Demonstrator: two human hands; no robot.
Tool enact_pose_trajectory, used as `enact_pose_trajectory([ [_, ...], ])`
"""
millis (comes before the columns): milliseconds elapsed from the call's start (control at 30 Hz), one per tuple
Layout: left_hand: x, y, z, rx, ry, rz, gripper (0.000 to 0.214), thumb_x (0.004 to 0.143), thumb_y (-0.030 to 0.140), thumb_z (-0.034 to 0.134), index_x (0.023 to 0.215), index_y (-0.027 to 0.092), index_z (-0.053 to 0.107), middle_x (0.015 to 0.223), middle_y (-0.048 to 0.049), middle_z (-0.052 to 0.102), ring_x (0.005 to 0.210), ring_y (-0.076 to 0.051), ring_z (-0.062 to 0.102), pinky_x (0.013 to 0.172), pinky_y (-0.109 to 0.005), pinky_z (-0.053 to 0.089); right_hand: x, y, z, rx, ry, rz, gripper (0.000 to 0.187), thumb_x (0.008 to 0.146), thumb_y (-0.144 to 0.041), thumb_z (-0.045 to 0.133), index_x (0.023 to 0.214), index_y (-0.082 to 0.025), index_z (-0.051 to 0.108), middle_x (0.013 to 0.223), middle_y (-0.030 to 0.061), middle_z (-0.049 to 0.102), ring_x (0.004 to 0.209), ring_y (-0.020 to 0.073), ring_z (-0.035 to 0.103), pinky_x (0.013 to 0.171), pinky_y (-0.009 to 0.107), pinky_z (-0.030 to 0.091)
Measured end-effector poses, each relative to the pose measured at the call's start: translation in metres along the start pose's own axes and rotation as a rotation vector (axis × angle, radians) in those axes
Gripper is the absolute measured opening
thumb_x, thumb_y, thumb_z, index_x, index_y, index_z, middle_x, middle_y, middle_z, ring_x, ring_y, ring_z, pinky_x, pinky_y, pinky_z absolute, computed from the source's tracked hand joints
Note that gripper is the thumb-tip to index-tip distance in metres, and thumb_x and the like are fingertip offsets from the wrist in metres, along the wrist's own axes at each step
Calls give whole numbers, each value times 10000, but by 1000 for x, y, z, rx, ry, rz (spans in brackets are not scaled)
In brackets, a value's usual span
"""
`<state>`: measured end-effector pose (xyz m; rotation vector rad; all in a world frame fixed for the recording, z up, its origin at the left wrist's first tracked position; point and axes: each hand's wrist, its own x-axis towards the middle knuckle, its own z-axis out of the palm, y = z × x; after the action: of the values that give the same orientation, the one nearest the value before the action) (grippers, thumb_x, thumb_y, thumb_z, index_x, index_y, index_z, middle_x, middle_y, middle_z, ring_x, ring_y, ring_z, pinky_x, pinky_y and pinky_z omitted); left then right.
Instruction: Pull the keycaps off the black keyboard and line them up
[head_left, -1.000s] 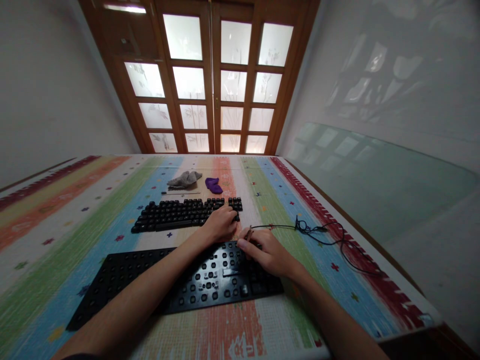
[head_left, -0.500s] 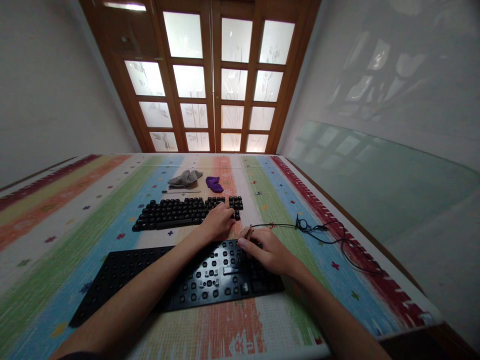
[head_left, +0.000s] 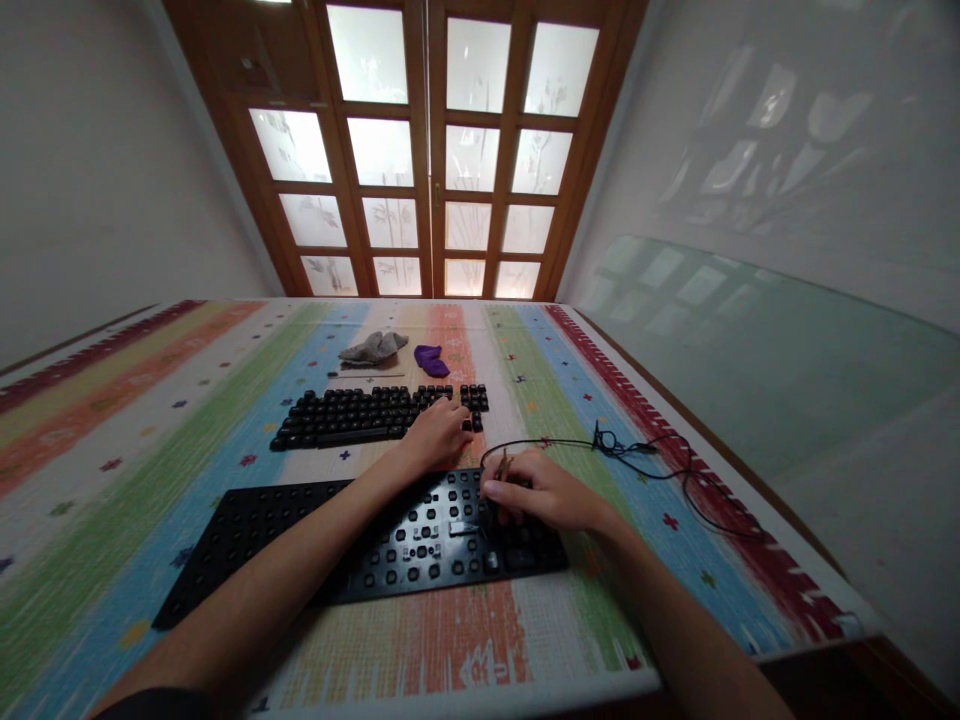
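My left hand (head_left: 441,432) is reaching across to the right end of the loose black keycaps (head_left: 360,412), its fingers curled down onto a keycap (head_left: 477,424). Closer in lies the black keyboard base (head_left: 375,540), bare of caps over most of its surface, with several dark caps at its right end. Over that end, my right hand (head_left: 541,488) is closed around a small thin brownish tool (head_left: 503,464) whose tip points up between thumb and finger; its kind is unclear. The lower fingers are partly hidden.
A black cable (head_left: 637,455) lies in loose coils on the right of the striped tablecloth (head_left: 465,660). Behind the keycaps are a grey cloth (head_left: 373,348), a purple cloth (head_left: 431,361) and a thin rod (head_left: 367,375). Walls flank both table sides.
My right hand has shifted slightly down over the base's right end, with the tool more upright. My left hand remains at the keycaps. The whole view has tilted a little.
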<state>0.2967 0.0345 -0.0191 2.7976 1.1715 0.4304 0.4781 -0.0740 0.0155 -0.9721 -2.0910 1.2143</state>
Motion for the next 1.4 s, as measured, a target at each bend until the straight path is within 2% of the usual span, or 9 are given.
enact_pose_trajectory([
  [133, -18, 6, -7, -74, 50, 50, 111, 903, 145, 544, 944, 162, 645, 955, -78, 655, 908, -207, 576, 841, -328, 493, -1, 0, -3, 66, -123, -22, 426, 951, -525, 524, 746, -161, 602, 640, -4, 604, 534, 109, 579, 505, 214, 445],
  [333, -57, 26, -12, -175, 88, 144, 179, 955, 186, 491, 896, 154, 657, 889, -71, 626, 845, -189, 574, 779, -308, 483, -3, 3, -7, 82, -130, -8, 444, 934, -520, 553, 679, -158, 590, 562, -19, 582, 481, 97, 538, 479, 206, 418],
  [433, -72, 34, -10, -224, 106, 178, 214, 972, 200, 464, 901, 150, 659, 891, -75, 627, 841, -191, 577, 766, -316, 485, -3, 3, -7, 181, -173, 59, 459, 897, -560, 584, 679, -157, 601, 561, -8, 613, 462, 107, 562, 487, 223, 463],
  [600, -82, 37, 0, -313, 100, 286, 190, 970, 200, 477, 948, 161, 662, 972, -85, 651, 931, -201, 576, 851, -341, 491, -5, 1, -8, 348, -254, 179, 416, 843, -561, 646, 745, -158, 624, 561, 0, 655, 470, 134, 618, 491, 239, 506],
  [767, -82, 36, 4, -345, 118, 269, 191, 975, 214, 481, 940, 162, 661, 964, -85, 662, 936, -209, 565, 859, -358, 487, -5, 1, -3, 271, -334, 170, 329, 839, -462, 674, 788, -137, 689, 601, 24, 692, 507, 132, 635, 512, 224, 506],
  [967, -83, 37, 3, -345, 111, 256, 178, 965, 197, 482, 955, 169, 658, 970, -82, 664, 957, -214, 561, 880, -359, 482, -1, -1, 5, -21, -310, -96, 240, 828, -379, 691, 817, -149, 759, 618, 2, 682, 524, 101, 567, 517, 197, 427],
  [1200, -82, 37, 4, -332, 104, 266, 181, 968, 195, 469, 899, 161, 633, 948, -82, 657, 914, -210, 555, 849, -353, 482, 2, 6, 5, 102, -194, 91, 309, 913, -443, 588, 800, -157, 623, 561, -32, 600, 457, 96, 540, 453, 189, 416],
  [1333, -82, 37, 5, -342, 118, 262, 170, 965, 183, 472, 977, 172, 642, 980, -78, 663, 946, -210, 569, 899, -378, 483, 5, 13, 5, 4, -6, 110, 370, 962, -457, 497, 737, -170, 560, 541, -35, 562, 445, 87, 495, 443, 192, 374],
  [1400, -82, 37, 4, -368, 119, 264, 178, 959, 175, 478, 1014, 177, 647, 1016, -81, 670, 977, -213, 581, 920, -388, 486, 6, 16, 2, 22, 35, 127, 384, 953, -482, 500, 742, -167, 565, 539, -33, 558, 437, 88, 482, 431, 197, 365],
])
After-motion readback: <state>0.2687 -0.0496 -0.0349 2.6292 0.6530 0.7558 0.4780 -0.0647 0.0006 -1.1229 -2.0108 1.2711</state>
